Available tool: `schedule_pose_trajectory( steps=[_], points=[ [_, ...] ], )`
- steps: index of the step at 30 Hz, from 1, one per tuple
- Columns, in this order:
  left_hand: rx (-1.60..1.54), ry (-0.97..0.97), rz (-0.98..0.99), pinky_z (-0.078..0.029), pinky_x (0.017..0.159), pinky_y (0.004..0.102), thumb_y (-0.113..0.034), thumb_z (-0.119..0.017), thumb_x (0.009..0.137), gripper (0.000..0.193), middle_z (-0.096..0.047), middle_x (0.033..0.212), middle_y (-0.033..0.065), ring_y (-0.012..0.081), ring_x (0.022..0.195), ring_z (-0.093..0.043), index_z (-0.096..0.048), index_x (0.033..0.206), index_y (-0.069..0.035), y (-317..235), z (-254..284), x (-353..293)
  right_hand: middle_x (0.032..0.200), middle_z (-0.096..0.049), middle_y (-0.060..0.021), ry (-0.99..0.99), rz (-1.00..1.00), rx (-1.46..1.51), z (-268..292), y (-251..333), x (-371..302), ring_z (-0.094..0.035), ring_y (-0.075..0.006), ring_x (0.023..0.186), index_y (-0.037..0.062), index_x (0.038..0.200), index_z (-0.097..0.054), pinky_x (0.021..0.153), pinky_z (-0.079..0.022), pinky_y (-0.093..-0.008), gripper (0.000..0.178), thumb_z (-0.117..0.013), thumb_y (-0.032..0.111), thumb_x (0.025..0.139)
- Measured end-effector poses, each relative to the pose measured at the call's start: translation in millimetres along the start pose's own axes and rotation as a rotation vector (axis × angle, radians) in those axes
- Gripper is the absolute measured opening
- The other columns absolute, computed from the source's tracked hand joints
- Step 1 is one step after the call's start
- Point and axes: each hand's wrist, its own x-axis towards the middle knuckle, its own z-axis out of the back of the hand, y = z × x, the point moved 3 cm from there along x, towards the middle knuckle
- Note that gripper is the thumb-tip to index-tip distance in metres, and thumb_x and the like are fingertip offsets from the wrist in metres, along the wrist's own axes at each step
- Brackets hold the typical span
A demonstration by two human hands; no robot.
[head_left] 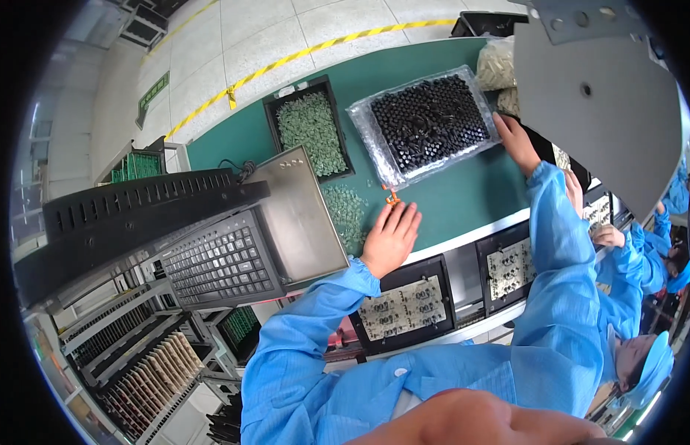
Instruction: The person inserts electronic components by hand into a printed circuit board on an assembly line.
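Note:
My left hand (393,236) lies palm down on the green bench mat, its fingers stretched out and slightly apart. Just past its fingertips are small orange pieces (392,199); whether a finger touches them I cannot tell. A clear plastic tray (371,137) holds many small black parts (434,119) packed in rows, some lying loose on top. My right hand (517,144) rests at the tray's right edge with its fingers extended against it; their undersides are hidden. Left of the tray, a black bin (346,141) is full of small green translucent pieces (310,130).
More pale green pieces (343,215) lie loose beside a metal panel (304,222) and a black keyboard (223,259). Framed circuit boards (404,308) stand along the bench's near edge. A grey machine cover (597,96) overhangs the right. Another person's hand (608,236) is farther right.

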Motion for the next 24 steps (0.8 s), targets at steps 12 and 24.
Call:
schedule_pose_trajectory(
  steps=[12,24],
  points=[
    [0.048,-0.027,0.128,-0.033,0.116,0.0455,-0.023,-0.068,0.094,0.048,-0.057,0.145,0.0089,0.0259,0.137,-0.05,-0.06,0.139,-0.008,17,18,33,0.102,-0.07,-0.0042,0.174,-0.299,0.436,-36,-32,5,-0.067,-0.0149,0.094,0.0001,0.127,-0.065,0.086,-0.058,-0.0329,0.051,-0.045,0.045,0.111],
    [-0.003,-0.252,0.516,-0.036,0.113,0.0478,-0.022,-0.066,0.097,0.046,-0.061,0.136,0.013,0.028,0.13,-0.054,-0.058,0.139,-0.005,31,32,27,0.097,-0.075,-0.0142,-0.34,-0.042,0.279,-38,-38,-12,-0.072,-0.0258,0.085,0.0002,0.118,-0.072,0.079,-0.057,-0.0364,0.04,-0.06,0.036,0.104]
  ],
)
